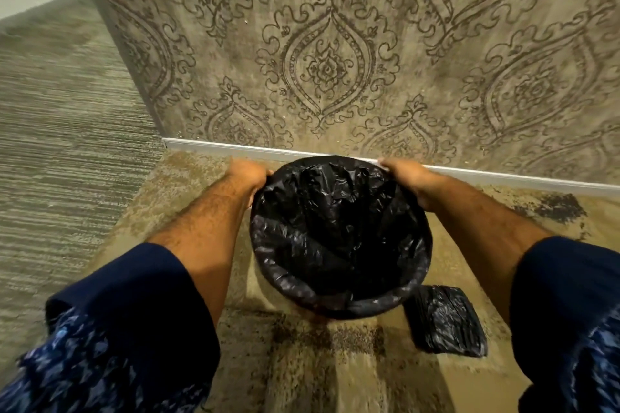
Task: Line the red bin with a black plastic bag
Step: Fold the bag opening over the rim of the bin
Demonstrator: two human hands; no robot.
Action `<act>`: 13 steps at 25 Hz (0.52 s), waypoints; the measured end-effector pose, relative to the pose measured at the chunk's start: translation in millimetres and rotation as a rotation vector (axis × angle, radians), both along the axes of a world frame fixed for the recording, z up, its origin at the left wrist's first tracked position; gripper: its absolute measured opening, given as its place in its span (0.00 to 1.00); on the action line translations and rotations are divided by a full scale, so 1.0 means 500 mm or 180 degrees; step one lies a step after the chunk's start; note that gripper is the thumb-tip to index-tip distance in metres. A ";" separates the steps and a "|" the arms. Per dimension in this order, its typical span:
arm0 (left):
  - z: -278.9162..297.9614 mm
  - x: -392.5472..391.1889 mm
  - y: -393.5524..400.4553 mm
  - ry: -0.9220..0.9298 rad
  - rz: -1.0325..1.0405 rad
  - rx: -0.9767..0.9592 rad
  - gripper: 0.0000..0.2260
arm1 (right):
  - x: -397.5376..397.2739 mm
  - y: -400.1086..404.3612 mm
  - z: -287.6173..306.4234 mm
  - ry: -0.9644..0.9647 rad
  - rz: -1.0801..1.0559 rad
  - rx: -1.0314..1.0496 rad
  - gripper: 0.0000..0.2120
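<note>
On mottled tan carpet (208, 178) by a damask-patterned wall (335, 43), left hand (246, 179) and right hand (407, 178) grip the crinkled black plastic bag (339, 238) at the round bin's rim

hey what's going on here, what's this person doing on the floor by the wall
A person is fitting a black bag into a round bin that stands on the carpet against the patterned wall. The left hand and right hand grip the far rim on either side. The bag already covers the whole opening. A folded pack of spare bags lies beside it.
</note>
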State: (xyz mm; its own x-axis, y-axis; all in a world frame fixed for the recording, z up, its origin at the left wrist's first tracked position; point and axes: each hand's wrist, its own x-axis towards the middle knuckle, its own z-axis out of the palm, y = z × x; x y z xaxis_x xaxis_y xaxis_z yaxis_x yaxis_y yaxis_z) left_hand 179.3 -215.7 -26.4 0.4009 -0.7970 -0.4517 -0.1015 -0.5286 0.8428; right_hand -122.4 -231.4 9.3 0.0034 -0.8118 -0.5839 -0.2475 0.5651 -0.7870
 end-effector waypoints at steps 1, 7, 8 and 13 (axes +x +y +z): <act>-0.007 0.002 0.009 0.0013 -0.0088 0.0223 0.05 | 0.000 0.008 -0.003 -0.0054 0.0140 0.0179 0.20; -0.015 0.021 0.062 0.0491 -0.0363 0.0459 0.12 | -0.039 0.022 -0.014 -0.0043 0.0201 0.0281 0.29; -0.015 0.027 0.069 0.0542 -0.0386 0.0351 0.12 | -0.050 0.024 -0.016 0.0060 0.0126 0.0085 0.26; -0.052 0.090 0.147 0.0990 -0.0842 0.0971 0.13 | -0.174 0.085 -0.042 0.0722 0.0324 -0.0329 0.11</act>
